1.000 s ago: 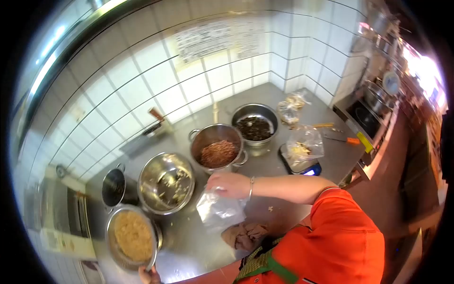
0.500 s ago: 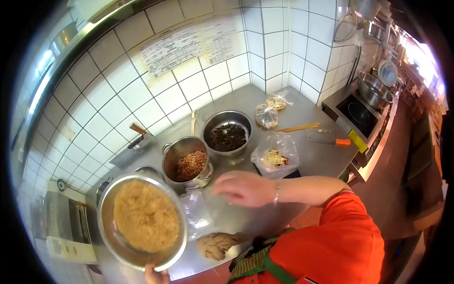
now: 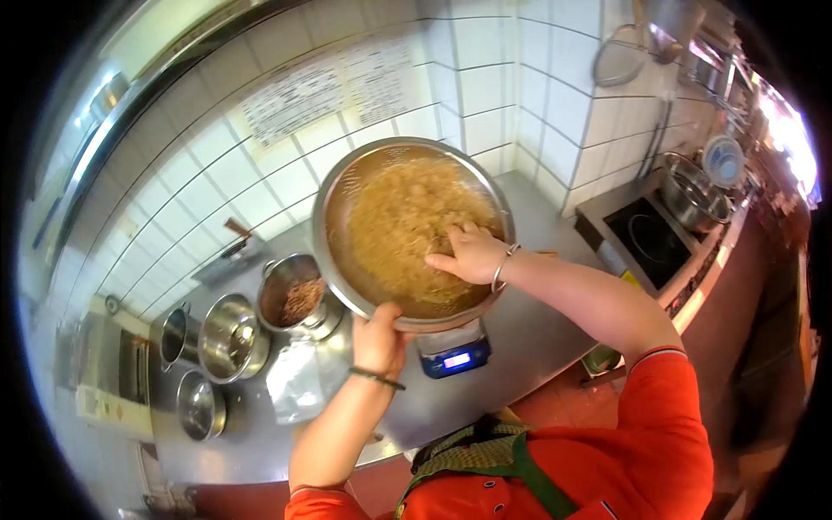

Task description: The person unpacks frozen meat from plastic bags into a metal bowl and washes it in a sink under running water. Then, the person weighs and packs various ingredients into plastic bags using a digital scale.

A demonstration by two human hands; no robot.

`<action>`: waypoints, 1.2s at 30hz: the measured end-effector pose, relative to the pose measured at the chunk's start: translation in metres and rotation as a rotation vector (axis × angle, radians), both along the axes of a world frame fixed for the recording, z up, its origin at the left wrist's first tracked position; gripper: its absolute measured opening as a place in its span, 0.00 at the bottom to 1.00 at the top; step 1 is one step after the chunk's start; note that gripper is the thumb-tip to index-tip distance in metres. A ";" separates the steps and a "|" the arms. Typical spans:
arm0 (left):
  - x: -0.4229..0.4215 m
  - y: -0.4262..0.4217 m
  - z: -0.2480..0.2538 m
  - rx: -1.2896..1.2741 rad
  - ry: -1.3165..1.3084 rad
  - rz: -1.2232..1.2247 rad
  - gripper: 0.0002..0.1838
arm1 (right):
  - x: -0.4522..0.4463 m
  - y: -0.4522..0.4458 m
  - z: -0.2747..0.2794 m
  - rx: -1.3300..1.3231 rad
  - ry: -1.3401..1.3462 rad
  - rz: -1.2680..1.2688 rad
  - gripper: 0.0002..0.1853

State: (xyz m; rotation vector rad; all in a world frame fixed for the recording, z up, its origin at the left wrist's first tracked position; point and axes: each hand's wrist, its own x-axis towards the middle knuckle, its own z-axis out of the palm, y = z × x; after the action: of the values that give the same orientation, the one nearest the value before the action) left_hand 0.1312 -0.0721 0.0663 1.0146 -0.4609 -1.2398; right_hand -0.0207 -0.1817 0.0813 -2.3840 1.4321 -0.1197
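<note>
A wide steel colander (image 3: 338, 234), with small holes showing in its wall, is tilted towards me above the counter. Moist, yellowish-brown shredded food (image 3: 399, 217) covers much of its inside; the exact kind is unclear. My left hand (image 3: 378, 340) is closed on the near left rim. Inside the colander, my right hand (image 3: 475, 256) rests on the food with thumb and fingers apart, some fingertips partly hidden in it. Partly under the colander's near side is a kitchen scale (image 3: 457, 358) with a lit blue display.
Left of the colander stand a steel pot (image 3: 269, 299) of brown nuts or beans, a steel bowl (image 3: 212, 347) and smaller containers. A clear plastic bag (image 3: 295, 381) lies on the counter (image 3: 407, 420). A cleaver (image 3: 238, 243) is by the wall. An induction hob (image 3: 654, 238) stands right.
The colander has moved from the lower left to the centre, with my left hand on its rim. My right hand has gone from above the counter into the food. The scale now shows.
</note>
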 end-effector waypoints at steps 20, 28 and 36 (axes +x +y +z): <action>-0.170 -0.067 -0.157 0.598 0.059 -0.409 0.06 | -0.170 -0.012 -0.177 1.092 -1.580 -1.095 0.13; -0.163 -0.052 -0.200 0.596 0.229 -0.522 0.09 | -0.178 -0.014 -0.188 1.075 -1.703 -1.094 0.13; -0.086 -0.008 -0.137 0.172 -0.322 -0.871 0.18 | -0.180 -0.013 -0.179 0.983 -1.819 -1.029 0.12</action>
State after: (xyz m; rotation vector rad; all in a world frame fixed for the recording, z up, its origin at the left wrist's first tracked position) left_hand 0.0455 -0.0801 -0.0704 1.2122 -1.1421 -1.9110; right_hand -0.2004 -0.1944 -0.0978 -0.0751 0.9543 -1.0930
